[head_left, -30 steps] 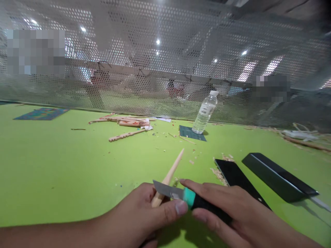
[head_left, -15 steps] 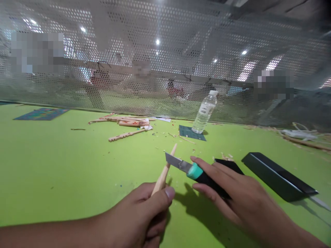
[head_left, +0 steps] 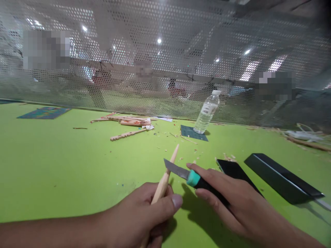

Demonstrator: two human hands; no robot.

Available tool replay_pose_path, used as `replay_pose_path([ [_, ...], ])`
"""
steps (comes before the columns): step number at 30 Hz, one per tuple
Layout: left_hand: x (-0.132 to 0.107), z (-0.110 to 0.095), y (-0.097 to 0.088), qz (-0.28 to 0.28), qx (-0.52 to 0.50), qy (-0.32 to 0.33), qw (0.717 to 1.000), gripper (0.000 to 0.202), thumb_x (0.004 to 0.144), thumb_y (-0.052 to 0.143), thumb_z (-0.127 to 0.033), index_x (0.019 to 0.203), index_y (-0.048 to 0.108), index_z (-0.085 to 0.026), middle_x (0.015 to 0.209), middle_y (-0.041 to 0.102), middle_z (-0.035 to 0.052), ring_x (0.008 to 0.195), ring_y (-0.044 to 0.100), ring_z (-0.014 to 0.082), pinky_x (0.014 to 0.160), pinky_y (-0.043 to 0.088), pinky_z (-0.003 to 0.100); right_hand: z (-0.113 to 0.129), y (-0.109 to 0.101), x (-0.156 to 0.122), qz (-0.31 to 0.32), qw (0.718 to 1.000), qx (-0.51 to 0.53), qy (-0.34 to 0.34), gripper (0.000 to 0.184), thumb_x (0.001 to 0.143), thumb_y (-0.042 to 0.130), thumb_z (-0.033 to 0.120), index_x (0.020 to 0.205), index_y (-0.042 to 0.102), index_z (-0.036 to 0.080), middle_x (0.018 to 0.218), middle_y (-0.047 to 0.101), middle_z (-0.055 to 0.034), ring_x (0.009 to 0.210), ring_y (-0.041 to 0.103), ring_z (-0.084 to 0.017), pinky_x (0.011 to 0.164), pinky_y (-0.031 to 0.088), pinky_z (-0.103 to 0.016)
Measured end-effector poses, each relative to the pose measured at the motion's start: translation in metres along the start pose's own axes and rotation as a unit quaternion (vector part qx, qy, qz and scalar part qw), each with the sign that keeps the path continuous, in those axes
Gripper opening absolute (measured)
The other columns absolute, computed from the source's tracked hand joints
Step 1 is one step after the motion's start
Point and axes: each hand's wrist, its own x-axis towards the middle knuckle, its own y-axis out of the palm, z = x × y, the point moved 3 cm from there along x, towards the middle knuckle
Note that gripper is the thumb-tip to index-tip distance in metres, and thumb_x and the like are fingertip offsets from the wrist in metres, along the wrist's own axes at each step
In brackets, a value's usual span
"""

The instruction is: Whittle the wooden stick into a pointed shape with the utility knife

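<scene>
Head view: water bottle (head_left: 207, 113), black sheaths (head_left: 280, 178) and carved sticks (head_left: 126, 121) ring the hands.

A clear plastic water bottle (head_left: 207, 112) with a white cap is standing at the far side of the green counter (head_left: 51, 162), just beside a small dark green mat (head_left: 192, 133). Carved wooden sticks (head_left: 126, 124) are lying in a loose pile to the left of it. Two black flat cases (head_left: 280, 179) are resting on the right. Wood shavings (head_left: 227, 157) are littering the surface, and a perforated metal screen (head_left: 165, 69) is running along the back edge.
</scene>
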Motion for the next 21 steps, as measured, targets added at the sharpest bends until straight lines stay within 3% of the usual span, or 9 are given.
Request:
replay_pose_path([
  [4,0.000,-0.004,-0.002,0.028,0.059,-0.015,0.998,0.052,0.087,0.067,-0.072,0.091,0.054,-0.021,0.050,0.039,-0.0117,0.035,0.033,0.0048,0.035,0.033,0.014,0.016,0.001,-0.001,0.050,0.997,0.046,-0.019,0.044,0.111,0.036,0.043,0.142,0.057,0.018,0.102,0.079,-0.0090,0.088,0.079,-0.020,0.073,0.064,-0.028],
  [8,0.000,-0.006,0.000,0.039,0.077,-0.011,0.996,0.057,0.084,0.066,-0.076,0.091,0.058,-0.019,0.048,0.039,-0.0115,0.035,0.033,0.0048,0.037,0.037,0.015,0.026,-0.001,0.001,0.047,0.998,0.033,-0.035,0.051,0.112,0.029,0.045,0.138,0.061,0.015,0.100,0.081,-0.0110,0.082,0.079,-0.019,0.067,0.064,-0.026],
  [15,0.000,-0.004,0.002,0.000,0.080,-0.008,0.997,0.056,0.086,0.061,-0.077,0.091,0.052,-0.022,0.047,0.035,-0.0126,0.034,0.029,0.0053,0.035,0.028,0.015,0.023,-0.002,0.001,0.046,0.998,0.046,-0.019,0.047,0.111,0.033,0.041,0.138,0.062,0.015,0.100,0.081,-0.0096,0.088,0.080,-0.019,0.073,0.064,-0.025],
  [21,-0.002,-0.007,0.003,0.007,0.093,-0.002,0.996,0.056,0.084,0.065,-0.076,0.085,0.050,-0.022,0.053,0.035,-0.0120,0.036,0.033,0.0048,0.038,0.029,0.016,0.024,-0.005,0.001,0.054,0.997,0.051,-0.018,0.045,0.111,0.036,0.042,0.139,0.062,0.018,0.101,0.081,-0.0071,0.090,0.080,-0.018,0.073,0.064,-0.022],
])
